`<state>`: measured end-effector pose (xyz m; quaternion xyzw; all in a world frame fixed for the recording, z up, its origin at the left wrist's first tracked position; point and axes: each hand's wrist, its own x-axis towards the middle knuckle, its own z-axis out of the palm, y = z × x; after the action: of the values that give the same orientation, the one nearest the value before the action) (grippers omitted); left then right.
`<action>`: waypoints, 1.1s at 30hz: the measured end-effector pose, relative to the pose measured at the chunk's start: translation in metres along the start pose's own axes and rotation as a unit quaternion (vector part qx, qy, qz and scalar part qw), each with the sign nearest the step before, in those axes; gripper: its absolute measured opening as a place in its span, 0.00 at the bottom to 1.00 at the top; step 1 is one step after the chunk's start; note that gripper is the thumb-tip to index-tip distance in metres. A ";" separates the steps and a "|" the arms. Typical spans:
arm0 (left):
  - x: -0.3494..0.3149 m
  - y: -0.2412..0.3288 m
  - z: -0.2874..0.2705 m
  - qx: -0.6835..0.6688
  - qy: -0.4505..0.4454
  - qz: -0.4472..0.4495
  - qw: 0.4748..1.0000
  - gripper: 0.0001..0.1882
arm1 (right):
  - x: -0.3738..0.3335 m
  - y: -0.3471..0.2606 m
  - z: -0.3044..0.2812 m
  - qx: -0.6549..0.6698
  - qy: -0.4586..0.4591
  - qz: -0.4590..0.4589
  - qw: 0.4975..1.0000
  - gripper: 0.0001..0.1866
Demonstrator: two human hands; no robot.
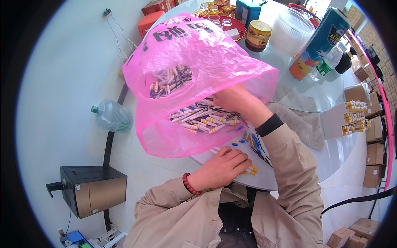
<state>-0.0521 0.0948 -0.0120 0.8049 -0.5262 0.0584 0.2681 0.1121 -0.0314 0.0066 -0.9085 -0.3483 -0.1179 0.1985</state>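
Note:
A pink plastic bag with black print lies open on the round glass table. Many slim white pen-like tubes with yellow bands fill it, with dark thin rods and blue bits among them. My right hand reaches into the bag's mouth among the tubes; its fingertips are hidden. Nearer to me, my left hand, with a red bead bracelet, is curled over several white tubes with yellow ends at the table's edge. Small blue caps and dark rods are scattered between my hands.
A grey cloth lies right of my right forearm, near a stack of yellow-and-white tubes. Behind stand a brown jar, clear plastic tubs, a teal spray can and bottles. Cartons line the right side.

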 end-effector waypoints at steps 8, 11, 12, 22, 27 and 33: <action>0.001 0.000 -0.001 -0.016 -0.003 0.001 1.000 0.21 | -0.004 -0.001 -0.049 0.326 0.010 0.136 0.935 0.11; 0.003 0.000 0.000 -0.014 0.005 -0.007 1.000 0.18 | -0.012 -0.001 -0.063 0.459 -0.051 0.242 0.853 0.11; 0.004 0.000 0.000 -0.012 0.004 -0.009 1.000 0.18 | -0.015 0.001 -0.066 0.525 -0.081 0.266 0.805 0.10; 0.005 -0.001 0.002 -0.008 -0.019 -0.009 1.000 0.19 | -0.093 0.003 -0.096 0.498 -0.167 0.243 0.815 0.09; 0.013 -0.004 0.002 0.006 -0.012 0.025 1.000 0.21 | -0.132 -0.005 -0.120 0.524 -0.121 0.263 0.801 0.11; 0.020 -0.005 0.000 0.012 -0.049 0.045 0.998 0.19 | -0.154 -0.006 -0.123 0.607 -0.058 0.263 0.748 0.11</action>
<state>-0.0390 0.0805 -0.0061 0.7855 -0.5736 0.0370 0.2295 -0.0135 -0.1722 0.0640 -0.6573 -0.1041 0.2280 0.7108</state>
